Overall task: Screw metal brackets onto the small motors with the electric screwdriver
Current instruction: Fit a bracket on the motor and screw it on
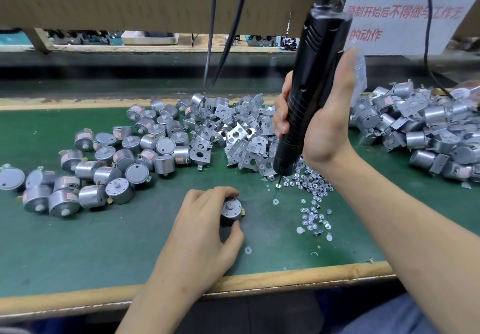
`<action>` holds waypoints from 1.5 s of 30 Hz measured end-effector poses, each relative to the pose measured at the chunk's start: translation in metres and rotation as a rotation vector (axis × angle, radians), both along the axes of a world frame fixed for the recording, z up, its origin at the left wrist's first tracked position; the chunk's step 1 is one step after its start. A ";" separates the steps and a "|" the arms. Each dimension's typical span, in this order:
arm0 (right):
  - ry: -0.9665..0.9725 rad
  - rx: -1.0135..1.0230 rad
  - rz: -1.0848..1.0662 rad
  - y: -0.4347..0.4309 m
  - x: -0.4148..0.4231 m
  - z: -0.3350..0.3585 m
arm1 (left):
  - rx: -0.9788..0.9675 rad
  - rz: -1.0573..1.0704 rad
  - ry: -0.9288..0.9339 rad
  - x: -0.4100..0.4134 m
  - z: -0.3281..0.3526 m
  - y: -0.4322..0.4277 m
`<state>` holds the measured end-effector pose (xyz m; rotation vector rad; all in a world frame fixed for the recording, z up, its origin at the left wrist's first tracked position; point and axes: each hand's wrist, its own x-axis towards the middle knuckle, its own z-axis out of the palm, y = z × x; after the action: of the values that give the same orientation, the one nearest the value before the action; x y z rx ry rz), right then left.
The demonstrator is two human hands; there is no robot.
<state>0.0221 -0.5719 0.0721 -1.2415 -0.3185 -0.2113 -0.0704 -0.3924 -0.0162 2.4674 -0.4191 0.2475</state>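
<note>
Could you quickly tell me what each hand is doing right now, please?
Left hand: holding a small motor on the mat.
Right hand: gripping the electric screwdriver.

Bare forearms point(389, 217), blue denim point(394, 318) lap.

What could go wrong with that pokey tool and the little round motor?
The left hand pinches the motor with fingertips right by its top, so the electric screwdriver in the right hand might slip onto a finger. Its tip is down by the loose screws and could scatter them; one stray screw lies near the edge of the table.
</note>
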 end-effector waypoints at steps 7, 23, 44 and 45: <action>-0.024 0.007 0.016 -0.003 0.000 0.010 | -0.066 0.033 -0.009 0.003 0.004 -0.003; -0.048 -0.008 -0.025 -0.014 0.000 0.027 | 0.206 0.162 0.050 0.082 0.033 -0.059; -0.020 -0.047 -0.021 0.003 -0.005 0.020 | 0.128 0.071 -0.016 0.045 0.041 0.037; -0.019 -0.048 -0.014 0.005 -0.006 0.019 | 0.090 0.053 -0.040 0.040 0.038 0.038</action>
<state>0.0163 -0.5672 0.0912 -1.2901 -0.3325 -0.2290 -0.0301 -0.3541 0.0218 2.5684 -0.3896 0.3064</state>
